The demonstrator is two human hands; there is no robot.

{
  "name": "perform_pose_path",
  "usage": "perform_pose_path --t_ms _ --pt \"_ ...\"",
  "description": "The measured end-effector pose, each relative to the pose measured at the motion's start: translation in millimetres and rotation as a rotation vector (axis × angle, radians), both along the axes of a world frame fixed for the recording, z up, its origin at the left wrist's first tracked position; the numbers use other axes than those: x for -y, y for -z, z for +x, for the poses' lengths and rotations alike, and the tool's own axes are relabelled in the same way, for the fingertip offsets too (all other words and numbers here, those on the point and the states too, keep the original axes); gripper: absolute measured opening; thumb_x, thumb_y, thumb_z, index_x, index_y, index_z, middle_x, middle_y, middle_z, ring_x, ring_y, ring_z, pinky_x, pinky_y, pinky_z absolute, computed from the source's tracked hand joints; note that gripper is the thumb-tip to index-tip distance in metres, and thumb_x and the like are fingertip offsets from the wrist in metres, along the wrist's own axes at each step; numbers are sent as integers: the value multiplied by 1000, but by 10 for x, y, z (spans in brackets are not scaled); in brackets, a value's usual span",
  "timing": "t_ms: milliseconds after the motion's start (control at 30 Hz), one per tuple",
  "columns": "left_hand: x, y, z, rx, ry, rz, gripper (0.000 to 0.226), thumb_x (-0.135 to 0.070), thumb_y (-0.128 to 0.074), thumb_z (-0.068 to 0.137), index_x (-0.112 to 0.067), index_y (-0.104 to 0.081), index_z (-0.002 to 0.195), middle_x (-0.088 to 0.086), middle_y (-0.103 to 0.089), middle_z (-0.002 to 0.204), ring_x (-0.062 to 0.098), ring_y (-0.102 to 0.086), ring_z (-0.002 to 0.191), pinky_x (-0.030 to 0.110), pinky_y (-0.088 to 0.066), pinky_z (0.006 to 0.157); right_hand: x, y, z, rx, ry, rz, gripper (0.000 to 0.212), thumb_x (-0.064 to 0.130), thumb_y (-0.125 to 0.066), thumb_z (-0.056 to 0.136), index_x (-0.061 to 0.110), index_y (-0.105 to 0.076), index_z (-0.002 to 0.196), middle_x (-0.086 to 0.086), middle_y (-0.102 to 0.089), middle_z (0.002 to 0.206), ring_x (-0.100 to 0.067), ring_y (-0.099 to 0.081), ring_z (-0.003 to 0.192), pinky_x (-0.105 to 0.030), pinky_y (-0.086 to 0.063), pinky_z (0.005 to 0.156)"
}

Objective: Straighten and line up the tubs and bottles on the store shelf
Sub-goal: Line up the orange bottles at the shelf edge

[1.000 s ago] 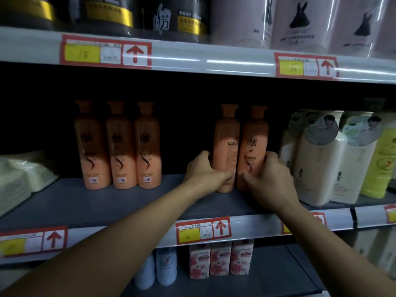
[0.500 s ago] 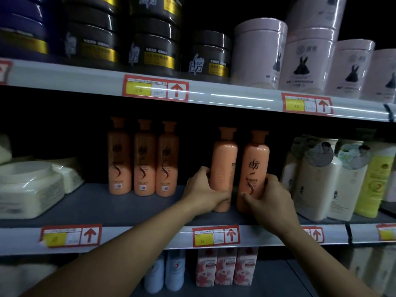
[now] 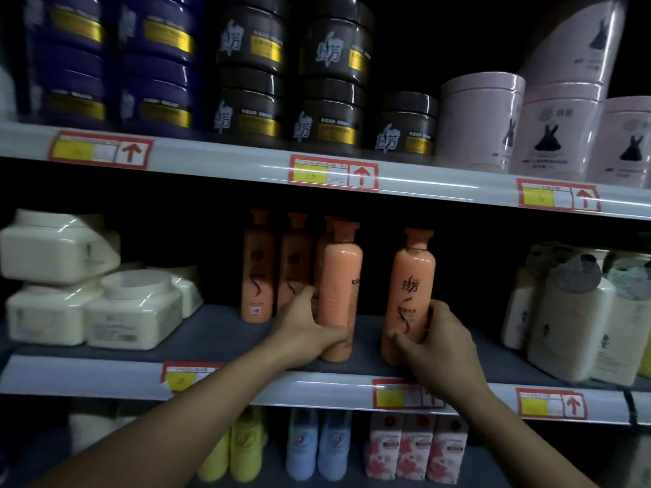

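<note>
My left hand point(image 3: 305, 334) is wrapped around the base of a smooth glossy orange plastic bottle point(image 3: 337, 290), and my right hand point(image 3: 435, 343) grips its twin with the printed label point(image 3: 410, 294). Both stand upright at the front of the grey middle shelf point(image 3: 218, 332). They were touching half a second ago; now there's a clear gap, the left one sitting just in front of three matching bottles point(image 3: 278, 269).

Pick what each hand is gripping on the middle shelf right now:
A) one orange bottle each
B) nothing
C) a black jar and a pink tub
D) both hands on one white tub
A: the left hand grips one orange bottle and the right hand grips another orange bottle.
</note>
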State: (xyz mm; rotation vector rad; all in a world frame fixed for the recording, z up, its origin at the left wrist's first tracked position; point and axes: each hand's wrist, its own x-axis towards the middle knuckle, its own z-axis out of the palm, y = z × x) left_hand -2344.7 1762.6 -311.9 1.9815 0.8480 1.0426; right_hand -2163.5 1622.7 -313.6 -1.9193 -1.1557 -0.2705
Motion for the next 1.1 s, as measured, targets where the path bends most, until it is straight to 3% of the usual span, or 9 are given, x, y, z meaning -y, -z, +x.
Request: perform_pose_path --t_ms 100,233,400,500,600,700,800,1100 --pt "-48 -9 -230 -6 -24 2 59 -33 -88 58 -35 -57 109 -14 -71 100 2 -70 91 20 -56 81 -105 16 -173 4 -36 4 61 52 -80 76 26 -53 124 1 -65 114 -24 -65 102 -46 -56 87" --pt "-129 -26 -524 -8 -84 4 73 -54 -75 39 -33 -59 108 -11 -73 101 5 -71 91 28 -60 82 -263 23 -410 15 -75 1 57 51 -79 75 26 -54 121 0 -65 113 -25 -65 103 -44 -55 87" --pt "-234 -9 -871 -12 -127 1 69 -51 -79 44 -36 -61 109 -12 -75 102 6 -73 93 38 -62 88 -475 31 -699 20 -131 0 58 49 -79 76 24 -54 123 -2 -64 117 -28 -64 107 -42 -53 89" --pt "-264 -21 -1018 -8 -159 -4 67 -53 -77 43 -36 -58 104 -12 -74 100 6 -73 91 38 -63 86 -594 41 -833 11 -159 -1 60 50 -78 76 25 -53 124 -2 -63 117 -27 -64 107 -43 -54 89" --pt "-295 -30 -1132 -27 -176 5 76 -56 -73 42 -38 -56 113 -12 -73 103 6 -71 93 36 -62 86 -714 47 -956 5 -182 -8 63 51 -76 76 25 -52 128 -1 -62 119 -27 -64 107 -42 -53 90" --pt "-355 -10 -1181 -31 -182 6 69 -45 -82 54 -35 -57 118 -11 -73 103 7 -71 93 37 -62 87 -824 53 -1047 0 -196 -3 67 50 -76 76 25 -49 131 -2 -62 119 -28 -64 107 -41 -53 89" --pt "-405 14 -1183 -26 -202 33 58 -29 -87 67 -34 -56 116 -12 -72 101 5 -70 91 35 -62 87 -929 58 -1094 11 -202 -3 59 48 -78 77 24 -49 122 -3 -62 118 -29 -64 106 -39 -52 85" --pt "-539 57 -1137 -35 -276 78 55 -33 -87 65 -35 -55 110 -12 -72 98 6 -71 89 36 -62 85 -1125 82 -1140 17 -222 -4 58 49 -79 77 23 -51 121 -5 -62 118 -30 -64 107 -45 -55 88"
